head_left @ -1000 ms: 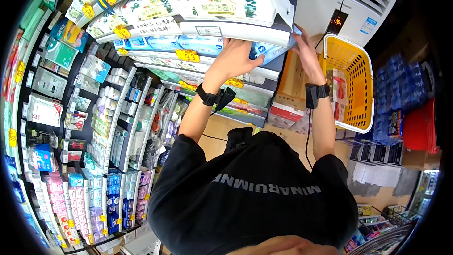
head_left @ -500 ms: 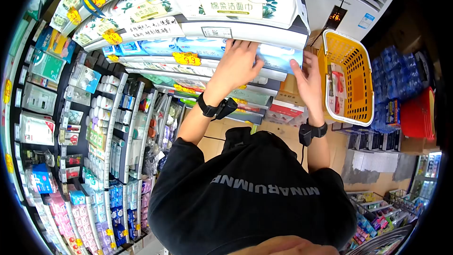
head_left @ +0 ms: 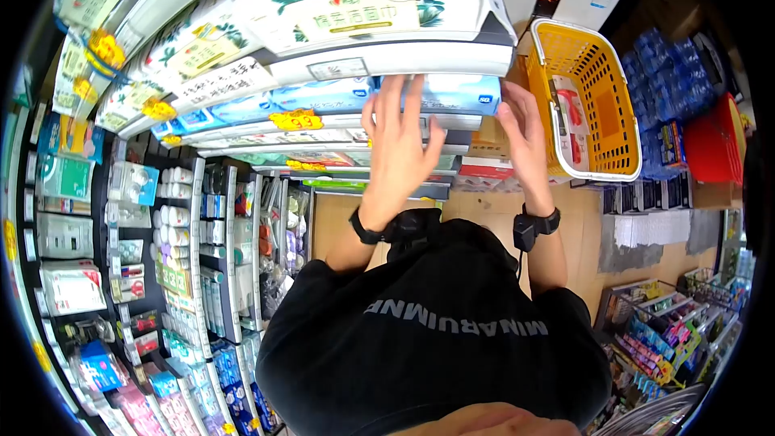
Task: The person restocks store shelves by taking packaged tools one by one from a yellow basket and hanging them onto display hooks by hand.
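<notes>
A row of blue-and-white tissue packs (head_left: 320,96) lies on a shelf beneath large white packs of cotton face towels (head_left: 363,12). My left hand (head_left: 401,149) reaches up to this row with its fingers stretched and apart. Its fingertips lie against the front of the blue pack at the right end (head_left: 460,94), partly under the upper shelf lip. Beside that pack's right end, my right hand (head_left: 526,133) is slightly curved, thumb apart from the fingers and near the pack's corner. Whether the right fingertips touch the pack is hard to tell.
A yellow shopping basket (head_left: 611,101) with a red-and-white package (head_left: 571,121) inside stands right of the shelf. Behind it are shrink-wrapped blue bottles (head_left: 658,73) and a red container (head_left: 710,141). Shelves of small goods (head_left: 173,234) line the left side.
The view has shifted, bringing the shelf lower and further left. My left hand's fingers have spread along the blue pack. My right hand stays by the pack's right end, its fingers curving more.
</notes>
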Tool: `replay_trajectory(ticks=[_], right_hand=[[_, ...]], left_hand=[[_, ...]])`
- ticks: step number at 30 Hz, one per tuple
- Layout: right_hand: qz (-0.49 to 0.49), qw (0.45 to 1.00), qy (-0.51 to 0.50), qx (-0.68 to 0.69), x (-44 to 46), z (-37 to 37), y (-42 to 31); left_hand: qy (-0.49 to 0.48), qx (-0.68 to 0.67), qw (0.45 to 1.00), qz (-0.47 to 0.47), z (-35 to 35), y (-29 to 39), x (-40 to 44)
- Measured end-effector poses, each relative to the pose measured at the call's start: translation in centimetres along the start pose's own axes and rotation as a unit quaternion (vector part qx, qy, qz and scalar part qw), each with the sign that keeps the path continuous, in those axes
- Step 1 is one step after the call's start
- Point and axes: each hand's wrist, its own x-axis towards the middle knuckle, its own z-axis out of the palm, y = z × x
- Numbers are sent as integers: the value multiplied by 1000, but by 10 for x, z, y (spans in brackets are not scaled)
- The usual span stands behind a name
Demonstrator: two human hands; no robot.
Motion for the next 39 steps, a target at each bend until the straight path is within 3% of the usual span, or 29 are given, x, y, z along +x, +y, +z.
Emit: replay_trajectory(ticks=[6,9,14,17,26,28,33,36,38,39], right_hand=[[59,995,44,62,-25,-34,-14],[104,987,56,109,-39,-56,-17],[118,988,59,83,-53,-104,-25],[117,989,32,79,-58,-139,-19],[154,986,39,57,-52,-264,-14],[164,985,26,53,-45,-289,-10],[165,985,-12,57,-23,-332,-5],[179,980,-50,78,-12,-349,0],[177,978,-74,81,-7,-359,4],[172,978,-89,81,-3,-364,6]], left_hand=[[-10,-129,991,22,31,43,-24],[-74,-212,974,26,48,64,-25],[-105,-270,957,19,88,99,-13],[-173,-290,941,4,115,127,-1],[-289,-436,850,-63,267,188,50],[-323,-359,873,-65,306,199,81],[-424,-254,843,-210,384,209,148],[-409,-186,863,-232,448,171,139],[-429,-37,875,-223,497,134,112],[-425,-36,876,-228,510,124,96]])
